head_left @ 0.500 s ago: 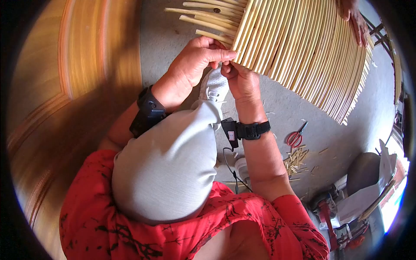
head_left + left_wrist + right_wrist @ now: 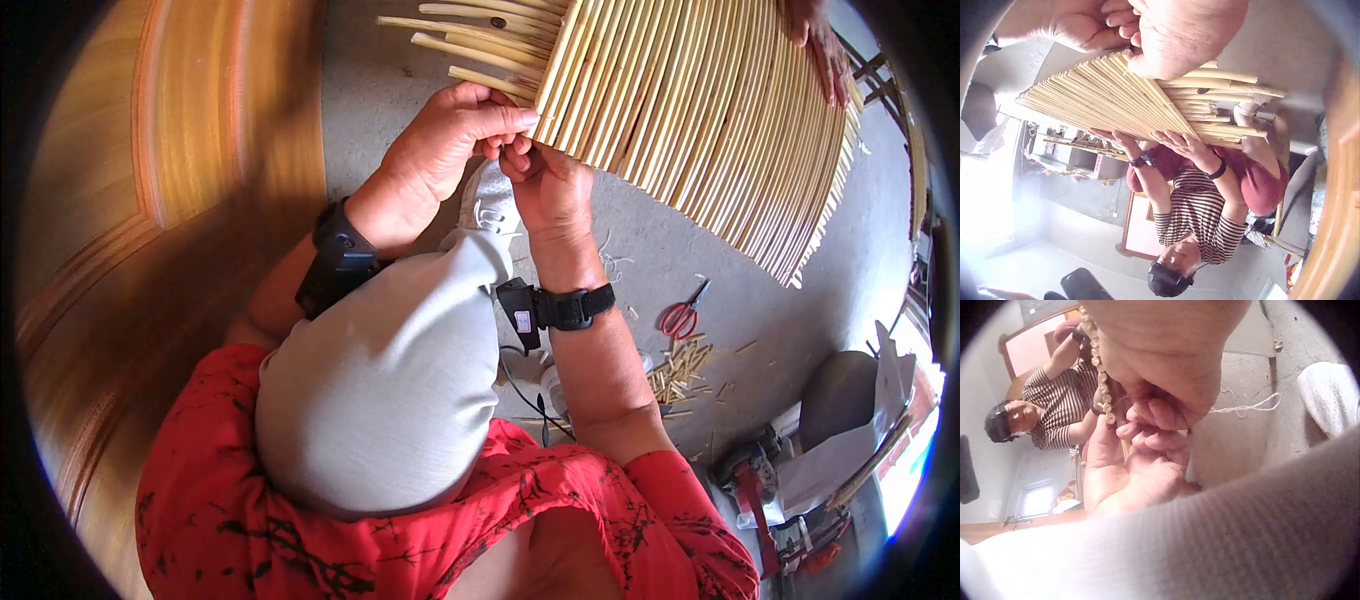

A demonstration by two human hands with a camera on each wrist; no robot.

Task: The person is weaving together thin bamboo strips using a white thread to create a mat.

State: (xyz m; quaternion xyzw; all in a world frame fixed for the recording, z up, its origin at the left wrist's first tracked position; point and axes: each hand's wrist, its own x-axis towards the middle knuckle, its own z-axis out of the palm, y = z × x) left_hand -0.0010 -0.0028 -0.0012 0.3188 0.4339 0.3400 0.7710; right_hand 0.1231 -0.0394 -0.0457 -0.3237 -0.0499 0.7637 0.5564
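Note:
A panel of slim pale sticks [image 2: 680,110], laid side by side, reaches from the hands toward the far right. At its near left corner the left hand [image 2: 440,145] grips the edge stick, thumb on top and fingers underneath. Right beside it the right hand [image 2: 555,190] has its fingers curled just under the corner. A thin white string [image 2: 1247,407] trails out from the right hand in the right wrist view. The fingertips of both hands meet at the panel's stick ends [image 2: 1105,394]. Several longer sticks [image 2: 480,45] jut out crosswise past the panel's left edge.
Another person [image 2: 1197,194] in a striped top rests both hands on the panel's far side. Red-handled scissors [image 2: 680,318] and cut stick pieces [image 2: 680,372] lie on the floor at right. A wooden door panel [image 2: 190,120] stands at left. Tools [image 2: 770,480] sit lower right.
The right hand and wrist have shifted slightly left and turned a little. The left hand has drawn slightly left at the corner. More white string shows beside the right wrist.

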